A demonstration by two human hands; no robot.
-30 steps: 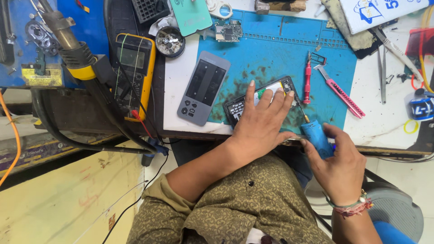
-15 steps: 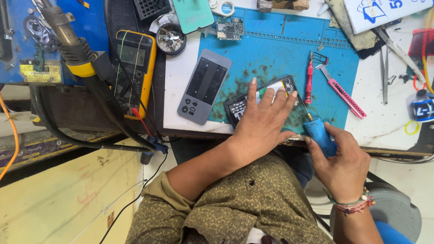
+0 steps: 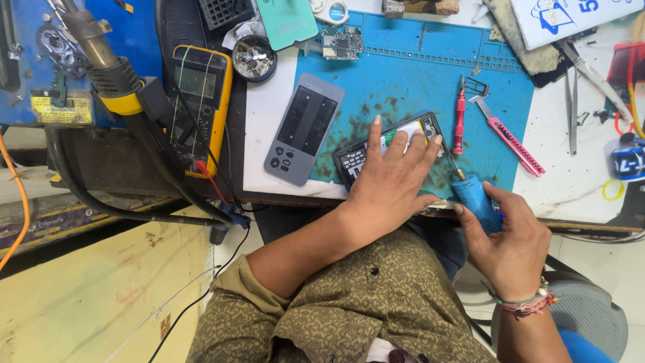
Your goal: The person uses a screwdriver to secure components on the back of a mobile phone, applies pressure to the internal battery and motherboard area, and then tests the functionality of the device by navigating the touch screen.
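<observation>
The opened phone (image 3: 386, 149) lies on the blue work mat (image 3: 416, 74), long axis running from 8 to 2 o'clock. The left hand (image 3: 390, 181) presses flat on it, fingers spread toward 1 o'clock. The right hand (image 3: 510, 245) grips a blue-handled screwdriver (image 3: 474, 195), fingers curled, tip pointing toward 11 o'clock at the phone's near edge.

An electronics repair workshop: beyond the left hand (image 3: 390, 185) lie a stained blue work mat (image 3: 416, 74), a bare circuit board (image 3: 342, 43) and a yellow multimeter (image 3: 199, 101); tweezers (image 3: 572, 111) lie beyond the right hand (image 3: 508, 245).
</observation>
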